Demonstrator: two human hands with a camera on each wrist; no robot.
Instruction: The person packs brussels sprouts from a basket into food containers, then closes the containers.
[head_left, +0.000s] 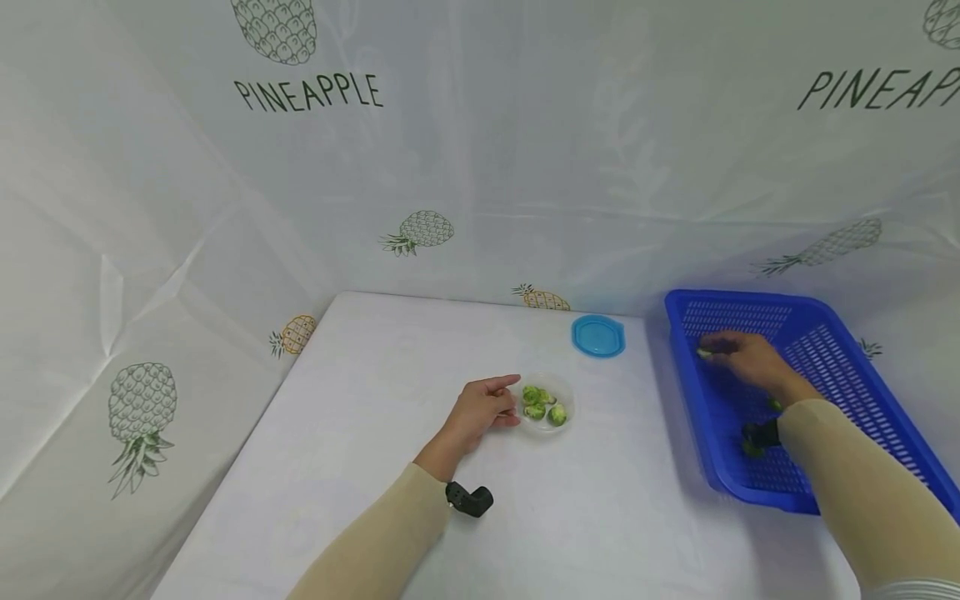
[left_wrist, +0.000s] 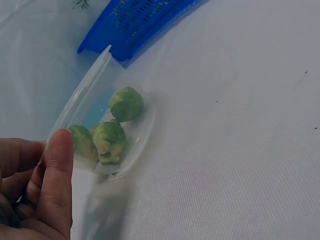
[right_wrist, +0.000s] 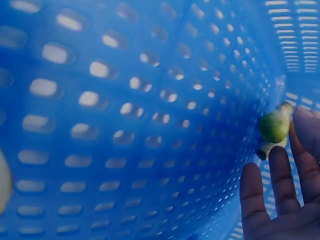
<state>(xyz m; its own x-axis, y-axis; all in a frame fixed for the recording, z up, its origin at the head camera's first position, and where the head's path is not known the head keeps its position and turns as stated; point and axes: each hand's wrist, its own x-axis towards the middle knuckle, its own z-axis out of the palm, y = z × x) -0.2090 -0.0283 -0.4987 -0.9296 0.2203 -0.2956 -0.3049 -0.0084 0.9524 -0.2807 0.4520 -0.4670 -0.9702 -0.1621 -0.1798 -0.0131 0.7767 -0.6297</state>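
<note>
A clear plastic tub point(head_left: 558, 425) with several Brussels sprouts point(head_left: 557, 414) stands on the white table. My left hand point(head_left: 480, 408) holds the tub's left side, with fingers at its rim in the left wrist view. Inside the blue basket point(head_left: 697, 408) my right hand point(head_left: 753, 360) reaches toward the left wall. Its fingers are spread in the right wrist view, with thumb and fingertips right beside a green Brussels sprout point(right_wrist: 274, 127). A second, paler piece lies just under that sprout.
A round light-blue lid point(head_left: 597, 336) lies on the table behind the tub. More green pieces point(head_left: 753, 448) lie in the basket beneath the right wrist. A pineapple-print sheet point(head_left: 525, 150) hangs behind the table and along its left side.
</note>
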